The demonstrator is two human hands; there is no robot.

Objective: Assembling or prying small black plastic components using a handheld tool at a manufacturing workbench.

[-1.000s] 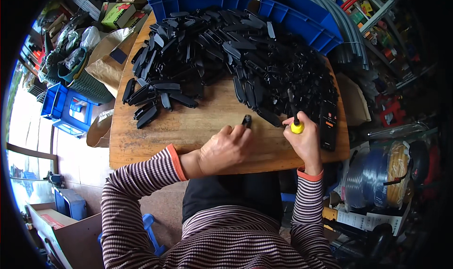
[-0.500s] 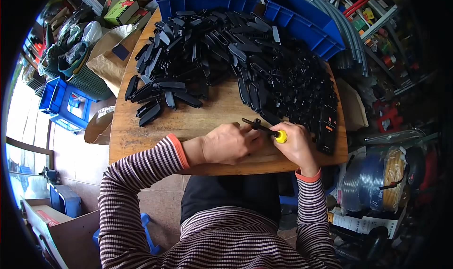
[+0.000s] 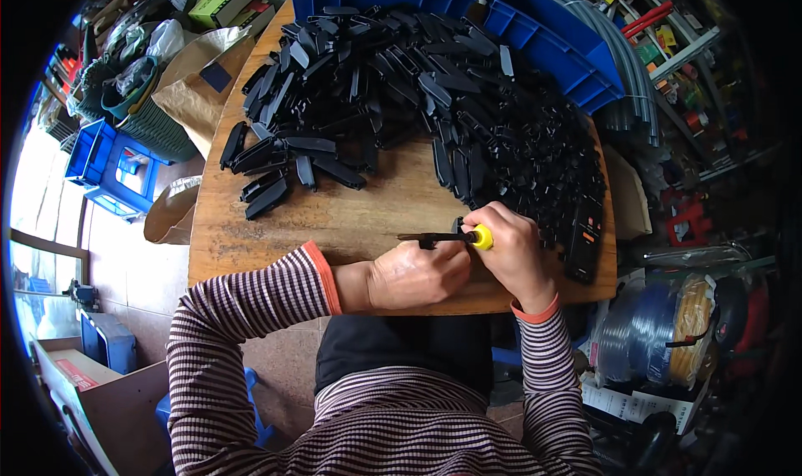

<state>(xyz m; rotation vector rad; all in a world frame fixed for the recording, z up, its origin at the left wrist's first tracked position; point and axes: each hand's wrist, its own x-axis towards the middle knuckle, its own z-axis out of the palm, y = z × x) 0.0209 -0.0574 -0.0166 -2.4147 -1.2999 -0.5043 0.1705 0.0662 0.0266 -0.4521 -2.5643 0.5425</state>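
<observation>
Near the front edge of the wooden table (image 3: 368, 213), my two hands are close together. My right hand (image 3: 511, 246) is closed round a screwdriver (image 3: 482, 237) with a yellow handle. Its dark shaft points left, across the top of my left hand. My left hand (image 3: 418, 273) is curled, knuckles up, with a black plastic part (image 3: 428, 244) at its fingers; most of that part is hidden. Another small dark bit (image 3: 457, 224) shows by my right fingertips. Beyond my hands lies a big heap of long black plastic pieces (image 3: 376, 75), with smaller black parts (image 3: 543, 150) at its right.
Two blue bins (image 3: 551, 46) stand at the table's far edge. A black remote-like device (image 3: 582, 240) lies at the right edge. Brown paper bags (image 3: 200, 83) and a blue crate (image 3: 109, 171) are at the left. Wrapped coils of tubing (image 3: 660, 330) sit at the right.
My right hand has moved slightly up and left, and the screwdriver shaft has swung to lie nearly level. My left hand has shifted a little nearer to me.
</observation>
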